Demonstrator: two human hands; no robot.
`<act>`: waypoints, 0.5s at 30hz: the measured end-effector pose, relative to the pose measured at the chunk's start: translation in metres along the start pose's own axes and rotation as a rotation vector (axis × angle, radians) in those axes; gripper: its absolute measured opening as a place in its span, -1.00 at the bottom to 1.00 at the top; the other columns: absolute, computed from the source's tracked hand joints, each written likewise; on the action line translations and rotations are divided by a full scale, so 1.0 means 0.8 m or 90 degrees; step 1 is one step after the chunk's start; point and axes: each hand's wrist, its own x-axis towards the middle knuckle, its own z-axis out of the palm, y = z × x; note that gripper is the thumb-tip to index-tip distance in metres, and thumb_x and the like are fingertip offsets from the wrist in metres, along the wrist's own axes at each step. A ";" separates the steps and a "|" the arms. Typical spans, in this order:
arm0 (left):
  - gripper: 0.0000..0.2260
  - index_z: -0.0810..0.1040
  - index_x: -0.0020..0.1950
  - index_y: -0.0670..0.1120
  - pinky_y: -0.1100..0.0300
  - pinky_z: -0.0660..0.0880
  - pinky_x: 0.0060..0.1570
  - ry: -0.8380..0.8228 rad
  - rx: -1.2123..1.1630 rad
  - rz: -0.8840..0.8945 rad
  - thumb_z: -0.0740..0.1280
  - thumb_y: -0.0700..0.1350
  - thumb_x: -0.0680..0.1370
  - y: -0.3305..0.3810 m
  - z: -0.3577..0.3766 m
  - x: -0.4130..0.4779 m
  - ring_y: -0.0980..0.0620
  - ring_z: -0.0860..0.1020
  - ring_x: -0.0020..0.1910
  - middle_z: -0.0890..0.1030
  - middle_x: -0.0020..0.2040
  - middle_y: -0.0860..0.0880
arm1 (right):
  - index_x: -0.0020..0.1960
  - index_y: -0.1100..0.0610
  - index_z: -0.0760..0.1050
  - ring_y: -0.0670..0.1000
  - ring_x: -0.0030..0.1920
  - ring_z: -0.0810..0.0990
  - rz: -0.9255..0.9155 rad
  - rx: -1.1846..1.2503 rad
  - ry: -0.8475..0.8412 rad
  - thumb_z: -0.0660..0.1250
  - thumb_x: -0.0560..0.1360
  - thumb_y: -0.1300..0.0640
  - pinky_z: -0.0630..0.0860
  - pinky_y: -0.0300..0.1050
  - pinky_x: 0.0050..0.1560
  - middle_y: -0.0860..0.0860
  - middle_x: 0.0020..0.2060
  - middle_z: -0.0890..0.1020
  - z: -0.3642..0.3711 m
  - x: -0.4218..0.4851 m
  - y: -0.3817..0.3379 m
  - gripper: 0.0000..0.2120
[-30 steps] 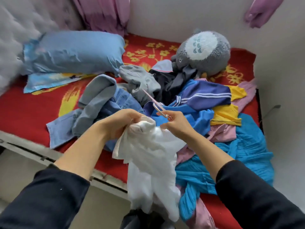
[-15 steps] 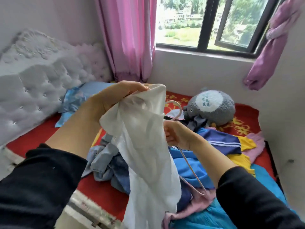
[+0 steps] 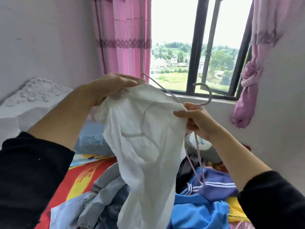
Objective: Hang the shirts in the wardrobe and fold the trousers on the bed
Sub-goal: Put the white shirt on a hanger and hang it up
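head view: left hand grips the white shirt at its top; right hand pinches shirt and pink hanger (hook upward) together.

A pink curtain hangs at the far left of a dark-framed window (trees and buildings show beyond the glass). At far right, a lilac curtain is knotted against the wall. A blue pillow lies left. A plush toy sits right, partly hidden.
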 end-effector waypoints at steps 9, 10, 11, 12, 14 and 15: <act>-0.78 0.65 0.12 0.02 0.14 0.63 -0.15 -0.108 0.101 0.080 0.35 -0.02 0.50 0.019 0.040 0.017 0.05 0.60 -0.25 0.69 -0.11 0.08 | -0.13 0.13 0.58 -0.09 -0.50 0.14 0.093 0.041 -0.168 0.48 0.32 0.17 0.08 -0.28 -0.51 -0.05 -0.49 0.27 0.033 0.003 0.024 -0.85; -0.78 0.65 0.12 0.02 0.16 0.62 -0.15 -0.117 0.099 0.083 0.34 -0.04 0.51 0.017 0.046 0.019 0.07 0.61 -0.26 0.69 -0.11 0.08 | -0.15 0.15 0.55 -0.08 -0.49 0.16 0.111 0.029 -0.177 0.50 0.31 0.16 0.06 -0.24 -0.47 -0.03 -0.47 0.29 0.040 0.003 0.034 -0.82; -0.79 0.65 0.13 0.01 0.17 0.63 -0.18 -0.124 0.097 0.082 0.34 -0.05 0.52 0.015 0.049 0.022 0.09 0.61 -0.26 0.70 -0.10 0.07 | -0.16 0.16 0.53 -0.07 -0.49 0.17 0.124 0.004 -0.166 0.52 0.29 0.15 0.04 -0.20 -0.43 -0.01 -0.46 0.30 0.047 0.002 0.041 -0.78; -0.78 0.65 0.14 0.01 0.18 0.62 -0.21 -0.132 0.099 0.077 0.34 -0.04 0.52 0.012 0.048 0.024 0.09 0.61 -0.27 0.70 -0.08 0.04 | -0.18 0.18 0.53 -0.07 -0.51 0.19 0.127 -0.026 -0.138 0.52 0.31 0.14 0.03 -0.22 -0.44 0.00 -0.48 0.31 0.049 0.002 0.044 -0.79; -0.75 0.65 0.15 0.03 0.14 0.61 -0.19 -0.150 0.135 0.053 0.40 -0.04 0.47 0.003 0.038 0.027 0.03 0.65 -0.22 0.70 -0.04 0.00 | -0.20 0.23 0.54 -0.02 -0.55 0.28 0.106 -0.080 -0.039 0.48 0.37 0.17 0.15 -0.27 -0.51 0.05 -0.50 0.39 0.043 0.004 0.039 -0.84; -0.73 0.65 0.14 0.04 0.11 0.61 -0.15 -0.151 0.171 0.032 0.44 -0.07 0.44 -0.003 0.032 0.027 -0.01 0.67 -0.17 0.70 -0.04 -0.01 | -0.20 0.27 0.55 0.03 -0.50 0.33 0.083 -0.116 0.021 0.47 0.37 0.18 0.22 -0.25 -0.49 0.10 -0.45 0.43 0.035 0.005 0.034 -0.84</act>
